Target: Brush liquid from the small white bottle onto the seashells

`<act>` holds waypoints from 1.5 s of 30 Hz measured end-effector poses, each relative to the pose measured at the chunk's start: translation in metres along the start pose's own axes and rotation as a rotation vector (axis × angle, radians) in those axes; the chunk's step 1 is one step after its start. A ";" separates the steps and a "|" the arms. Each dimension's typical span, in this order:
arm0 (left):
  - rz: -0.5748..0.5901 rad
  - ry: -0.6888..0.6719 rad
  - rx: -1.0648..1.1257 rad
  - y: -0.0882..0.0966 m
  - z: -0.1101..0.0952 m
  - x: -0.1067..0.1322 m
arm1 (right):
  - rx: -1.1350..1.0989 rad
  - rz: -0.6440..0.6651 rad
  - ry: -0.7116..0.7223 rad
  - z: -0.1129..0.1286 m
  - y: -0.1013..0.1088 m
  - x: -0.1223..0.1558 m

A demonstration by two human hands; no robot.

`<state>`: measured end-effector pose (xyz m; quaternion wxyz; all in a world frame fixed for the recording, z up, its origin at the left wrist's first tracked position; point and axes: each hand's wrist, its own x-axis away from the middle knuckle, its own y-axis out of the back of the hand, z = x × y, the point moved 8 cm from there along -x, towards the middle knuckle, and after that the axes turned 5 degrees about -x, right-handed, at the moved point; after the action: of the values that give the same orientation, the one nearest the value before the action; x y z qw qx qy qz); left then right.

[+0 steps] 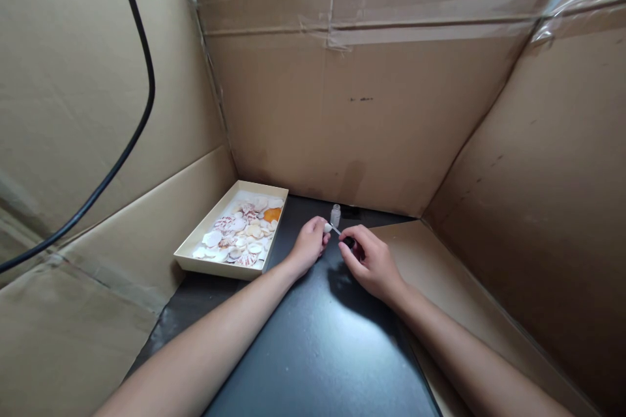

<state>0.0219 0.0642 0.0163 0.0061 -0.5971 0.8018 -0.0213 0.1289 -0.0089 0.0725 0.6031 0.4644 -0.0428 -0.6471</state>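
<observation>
My left hand rests on the black table top, fingers curled round a small white shell held at its fingertips. My right hand is closed on a dark cap with a thin brush; the brush tip touches the shell. A small clear bottle stands open just behind both hands. To the left lies a cream tray filled with several white, pink-striped and orange shells.
Brown cardboard walls enclose the table at the back, left and right, joined with clear tape. A black cable hangs across the left wall. Cardboard flaps lie along both sides of the table.
</observation>
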 end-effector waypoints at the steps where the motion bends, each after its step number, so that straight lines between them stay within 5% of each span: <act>1: -0.003 -0.013 -0.007 0.000 -0.001 0.000 | 0.008 0.018 0.001 0.000 -0.002 0.000; 29: 0.012 -0.025 0.007 -0.001 -0.002 -0.002 | -0.016 0.031 -0.045 -0.005 -0.003 0.000; 45: 0.030 -0.061 -0.013 -0.001 -0.004 0.000 | -0.016 -0.069 -0.049 -0.009 0.005 -0.001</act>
<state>0.0224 0.0640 0.0207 0.0269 -0.5856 0.8102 0.0022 0.1380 -0.0045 0.0709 0.5829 0.4445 -0.0364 -0.6792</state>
